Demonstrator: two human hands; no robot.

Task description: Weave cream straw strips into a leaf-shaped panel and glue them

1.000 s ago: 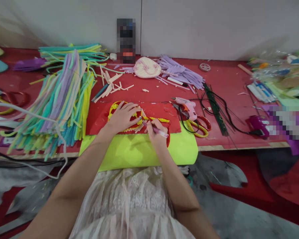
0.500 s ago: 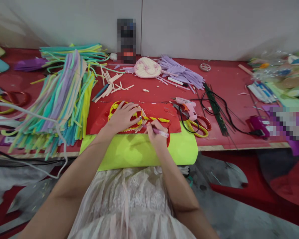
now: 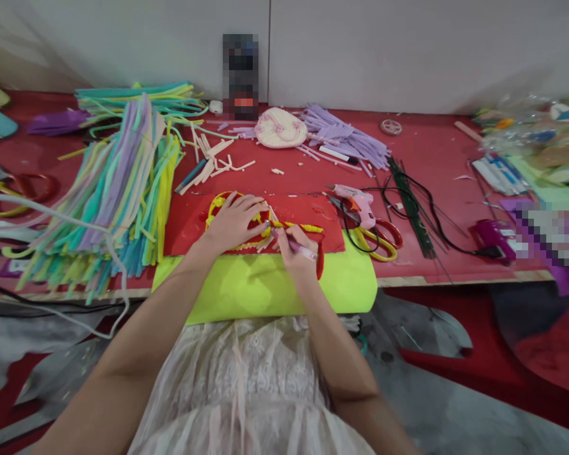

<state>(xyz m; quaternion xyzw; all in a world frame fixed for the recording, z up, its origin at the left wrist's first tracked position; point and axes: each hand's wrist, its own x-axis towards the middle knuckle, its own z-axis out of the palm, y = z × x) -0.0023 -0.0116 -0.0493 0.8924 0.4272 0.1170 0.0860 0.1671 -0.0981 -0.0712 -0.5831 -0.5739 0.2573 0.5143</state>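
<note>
My left hand (image 3: 237, 221) lies flat with its fingers stretched out, pressing on a yellow and red pipe-cleaner shape (image 3: 213, 212). That shape rests on a red sheet (image 3: 184, 221), and a yellow twisted strip (image 3: 306, 227) extends from it to the right. In my right hand (image 3: 298, 246) is a purple pen (image 3: 307, 253), gripped with its tip end pointing to the shape near my left thumb. Beneath the red sheet lies a bright yellow-green sheet (image 3: 246, 287) that hangs over the table's front edge.
Bundles of coloured pipe cleaners (image 3: 123, 170) fill the left side. A pink glue gun (image 3: 358, 202) and yellow-red scissors (image 3: 382, 240) lie on the right. Behind are a round cream piece (image 3: 281, 128) and lilac pipe cleaners (image 3: 346, 136). A white cable (image 3: 76, 218) crosses at left.
My right hand, with the pen, has shifted slightly to the left. My left hand stays in place on the yellow and red shape.
</note>
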